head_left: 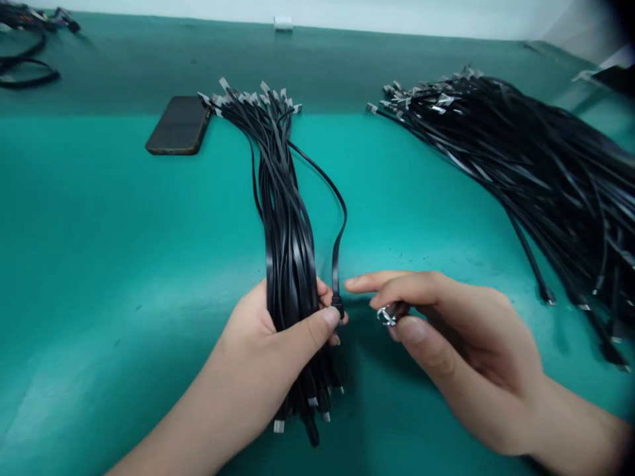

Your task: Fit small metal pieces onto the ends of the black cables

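Note:
A thick bundle of flat black cables [290, 231] runs up the middle of the table, wrapped by my left hand [278, 337]. My left thumb and fingers pinch the connector end [337, 305] of one cable that loops out to the right of the others. Small metal plugs poke out below the hand and fan out at the far end. To the right, slightly apart from that connector, my right hand [446, 350] pinches a small shiny metal piece [386, 316] with a dark body; its exact kind is unclear. The right index finger stretches toward the looped cable.
A larger pile of black cables [536, 152] covers the table's right side, some plug ends hanging toward me. A dark phone [179, 125] lies beside the bundle's far end. More wires [30, 66] are at the back left. A small white piece [283, 24] sits by the wall.

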A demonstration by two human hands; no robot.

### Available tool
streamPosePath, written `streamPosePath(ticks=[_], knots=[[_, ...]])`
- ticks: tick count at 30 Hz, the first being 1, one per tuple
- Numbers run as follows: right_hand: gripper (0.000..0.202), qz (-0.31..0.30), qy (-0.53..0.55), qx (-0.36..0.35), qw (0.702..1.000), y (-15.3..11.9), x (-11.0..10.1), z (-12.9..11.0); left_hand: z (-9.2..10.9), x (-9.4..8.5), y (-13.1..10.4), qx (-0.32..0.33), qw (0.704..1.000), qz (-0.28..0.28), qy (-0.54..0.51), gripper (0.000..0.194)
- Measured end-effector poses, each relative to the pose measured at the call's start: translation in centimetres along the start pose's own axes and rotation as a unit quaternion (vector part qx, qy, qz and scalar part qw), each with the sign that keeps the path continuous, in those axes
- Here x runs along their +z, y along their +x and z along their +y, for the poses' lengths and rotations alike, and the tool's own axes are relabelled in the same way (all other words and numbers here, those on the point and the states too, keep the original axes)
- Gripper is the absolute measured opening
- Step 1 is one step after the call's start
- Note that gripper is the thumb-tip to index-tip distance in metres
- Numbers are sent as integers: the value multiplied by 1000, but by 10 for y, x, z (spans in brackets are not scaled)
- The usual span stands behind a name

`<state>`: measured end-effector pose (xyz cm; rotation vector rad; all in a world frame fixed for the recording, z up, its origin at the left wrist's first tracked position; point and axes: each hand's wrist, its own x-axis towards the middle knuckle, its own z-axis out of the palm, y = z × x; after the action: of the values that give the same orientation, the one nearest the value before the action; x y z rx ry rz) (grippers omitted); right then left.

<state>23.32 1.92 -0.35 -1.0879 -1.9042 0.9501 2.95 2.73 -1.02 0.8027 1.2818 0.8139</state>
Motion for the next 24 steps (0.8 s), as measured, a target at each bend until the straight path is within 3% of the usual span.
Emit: streamPosePath(ticks=[5, 10, 16, 21, 24], knots=[[21, -28, 8, -9, 1000, 0, -1, 1, -1, 0, -1, -6, 1000, 7, -7, 19], [17, 4, -2, 16, 1000, 0, -2, 1, -1, 0, 0, 0, 1000, 7, -7, 17], [22, -38, 11, -6, 999, 0, -5, -7, 0, 1, 0, -11, 1000, 11, -17, 18], [16, 3, 29, 26, 999, 5, -4, -8, 0, 1, -1, -8, 1000, 14, 1, 15], [13, -5, 33, 28, 999, 6, -3, -9, 0, 1, 0, -5, 1000, 13, -7, 15]])
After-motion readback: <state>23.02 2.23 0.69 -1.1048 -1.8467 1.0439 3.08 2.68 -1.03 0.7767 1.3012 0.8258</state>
